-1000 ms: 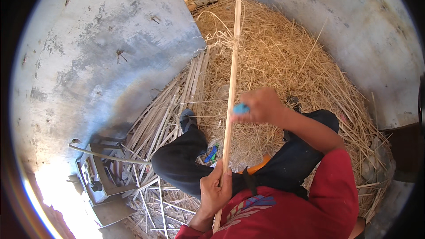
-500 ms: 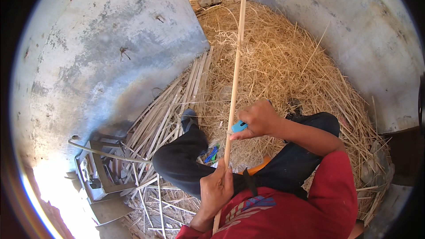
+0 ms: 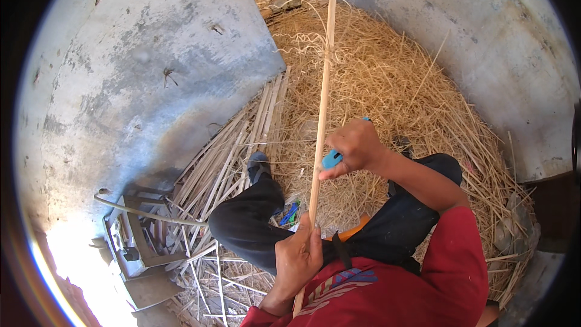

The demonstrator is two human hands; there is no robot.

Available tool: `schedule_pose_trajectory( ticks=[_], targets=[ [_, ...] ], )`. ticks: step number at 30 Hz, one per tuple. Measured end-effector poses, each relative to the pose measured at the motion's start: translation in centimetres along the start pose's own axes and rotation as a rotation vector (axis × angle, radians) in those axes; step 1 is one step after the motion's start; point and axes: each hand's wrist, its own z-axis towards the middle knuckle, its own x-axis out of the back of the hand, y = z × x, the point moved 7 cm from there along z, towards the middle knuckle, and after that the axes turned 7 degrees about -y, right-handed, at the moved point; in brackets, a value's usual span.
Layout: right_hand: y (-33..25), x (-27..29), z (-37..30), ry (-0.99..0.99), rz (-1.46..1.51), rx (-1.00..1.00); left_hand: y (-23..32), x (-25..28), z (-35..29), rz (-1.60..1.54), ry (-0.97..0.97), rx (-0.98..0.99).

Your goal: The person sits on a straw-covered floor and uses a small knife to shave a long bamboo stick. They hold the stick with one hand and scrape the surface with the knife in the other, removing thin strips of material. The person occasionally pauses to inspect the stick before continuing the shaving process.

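Observation:
A long pale wooden strip (image 3: 323,109) runs from near my waist up and away, leaning slightly right. My left hand (image 3: 296,259) is closed around its lower part, beside my bent left leg. In my right hand (image 3: 358,147), over the middle of the strip's right side, is a blue utility knife (image 3: 331,158). Its blade is too small to make out, and most of the handle hides inside my fist. My right thumb reaches to the strip's edge. Thin curled shavings (image 3: 305,41) hang by the strip's upper half.
Straw-like shavings (image 3: 387,79) heap against the far wall (image 3: 448,0). Split strips (image 3: 242,139) lie in a pile at the left, by a slanting grey slab (image 3: 163,42). A wooden frame box (image 3: 145,230) stands lower left with a curved stick (image 3: 145,213) across it.
My right hand with the utility knife has moved slightly up and right. The wooden strip's far end has shifted a little higher; my left hand still grips it.

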Motion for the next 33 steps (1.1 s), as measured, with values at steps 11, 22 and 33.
schedule_pose_trajectory(
  ticks=[11,22,33],
  targets=[
    [4.3,-1.4,-0.9,-0.111,0.086,-0.349,3.8,-1.8,-1.5,-0.055,-0.174,-0.204],
    [-2.3,1.6,-0.6,-0.073,0.268,-0.041,-1.6,1.4,1.0,-0.505,0.152,0.254],
    [0.5,1.3,-0.1,-0.034,0.068,-0.090,-0.6,-0.2,1.1,-0.292,0.015,0.113]
  ],
)
